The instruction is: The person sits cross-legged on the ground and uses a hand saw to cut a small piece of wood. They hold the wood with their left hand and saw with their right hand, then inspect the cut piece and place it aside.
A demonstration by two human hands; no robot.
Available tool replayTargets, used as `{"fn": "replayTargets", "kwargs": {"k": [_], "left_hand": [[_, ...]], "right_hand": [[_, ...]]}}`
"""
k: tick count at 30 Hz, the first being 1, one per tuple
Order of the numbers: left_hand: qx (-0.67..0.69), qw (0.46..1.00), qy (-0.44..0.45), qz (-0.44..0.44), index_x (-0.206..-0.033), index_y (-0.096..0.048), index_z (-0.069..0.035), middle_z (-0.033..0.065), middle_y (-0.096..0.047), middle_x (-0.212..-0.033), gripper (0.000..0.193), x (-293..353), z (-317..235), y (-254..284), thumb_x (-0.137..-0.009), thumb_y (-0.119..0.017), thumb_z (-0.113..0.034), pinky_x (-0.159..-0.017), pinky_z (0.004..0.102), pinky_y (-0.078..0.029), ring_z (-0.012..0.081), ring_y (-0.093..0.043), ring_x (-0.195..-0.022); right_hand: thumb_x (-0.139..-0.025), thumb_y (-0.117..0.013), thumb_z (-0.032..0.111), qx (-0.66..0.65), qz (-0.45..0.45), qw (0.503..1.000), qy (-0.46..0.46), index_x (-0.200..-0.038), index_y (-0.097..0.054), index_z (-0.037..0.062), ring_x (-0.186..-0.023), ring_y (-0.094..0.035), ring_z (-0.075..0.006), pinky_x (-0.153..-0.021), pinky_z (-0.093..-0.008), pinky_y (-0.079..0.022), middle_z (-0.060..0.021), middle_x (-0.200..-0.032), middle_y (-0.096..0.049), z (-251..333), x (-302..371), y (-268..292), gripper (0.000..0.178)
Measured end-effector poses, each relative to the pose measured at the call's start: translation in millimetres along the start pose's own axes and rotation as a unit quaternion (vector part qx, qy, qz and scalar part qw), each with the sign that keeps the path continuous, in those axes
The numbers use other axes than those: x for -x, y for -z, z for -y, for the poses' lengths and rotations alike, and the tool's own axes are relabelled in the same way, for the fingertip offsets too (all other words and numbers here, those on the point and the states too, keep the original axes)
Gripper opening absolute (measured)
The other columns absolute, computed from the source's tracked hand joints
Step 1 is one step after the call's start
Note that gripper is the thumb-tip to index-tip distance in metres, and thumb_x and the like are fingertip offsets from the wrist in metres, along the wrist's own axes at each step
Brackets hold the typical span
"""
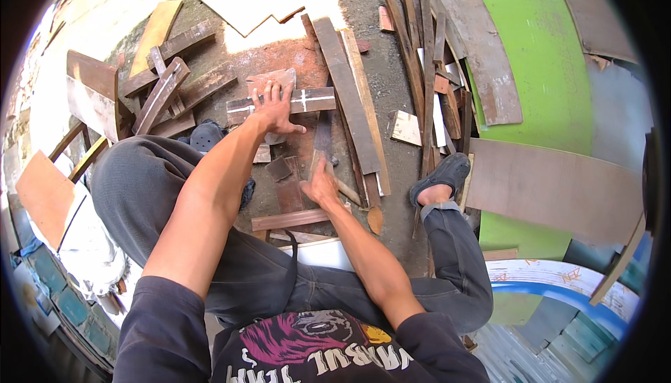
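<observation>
My left hand (276, 109) lies with fingers spread on a short dark wooden board (318, 100) that has white lines marked across it, pressing it from above. My right hand (322, 186) is closed around the wooden handle of what looks like a handsaw (322, 135). Its dark grey blade points away from me and reaches the near edge of the board, right of my left hand. A reddish block (272, 79) sits just behind the board. Close to my right hand, a wooden stick-like handle (347, 191) lies on the ground.
Long planks (346, 96) lie just right of the board, with a stack of narrow strips (414, 54) beyond. Wood offcuts (164, 93) are heaped at the left. My shod foot (442, 179) rests beside a brown panel (552, 184) and a green sheet (538, 47).
</observation>
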State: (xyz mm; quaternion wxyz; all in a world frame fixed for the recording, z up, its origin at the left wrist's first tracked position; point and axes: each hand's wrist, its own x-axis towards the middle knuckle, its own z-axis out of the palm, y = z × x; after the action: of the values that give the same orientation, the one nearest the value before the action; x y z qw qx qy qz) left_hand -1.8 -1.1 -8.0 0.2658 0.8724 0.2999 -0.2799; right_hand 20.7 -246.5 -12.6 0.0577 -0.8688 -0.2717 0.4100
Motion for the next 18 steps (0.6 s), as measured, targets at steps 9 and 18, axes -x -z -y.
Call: {"fn": "replayTargets", "kwargs": {"k": [9,18], "left_hand": [[0.01,0.998,-0.01,-0.063,-0.161,-0.008,-0.013,0.023,-0.021,-0.162,0.11,-8,7,-10,-0.081,-0.075,-0.049,-0.117,0.0693,-0.007,0.0407,-0.012,-0.153],[0.03,0.986,-0.004,-0.162,-0.149,-0.034,-0.011,0.0147,-0.043,-0.15,0.077,3,23,-24,-0.087,-0.071,-0.037,-0.109,0.0686,-0.03,0.0348,-0.038,-0.143]], "right_hand": [[-0.082,-0.061,0.026,-0.195,-0.031,0.98,0.04,-0.155,-0.028,0.0047,-0.12,-0.059,-0.049,-0.105,-0.0466,-0.045,-0.0337,-0.128,-0.061,25,75,61,0.083],[-0.089,-0.057,0.012,-0.118,-0.013,0.986,0.12,-0.137,-0.059,0.0082,-0.082,-0.068,-0.023,-0.073,-0.0353,-0.053,-0.018,-0.095,-0.071,2,231,243,0.049]]}}
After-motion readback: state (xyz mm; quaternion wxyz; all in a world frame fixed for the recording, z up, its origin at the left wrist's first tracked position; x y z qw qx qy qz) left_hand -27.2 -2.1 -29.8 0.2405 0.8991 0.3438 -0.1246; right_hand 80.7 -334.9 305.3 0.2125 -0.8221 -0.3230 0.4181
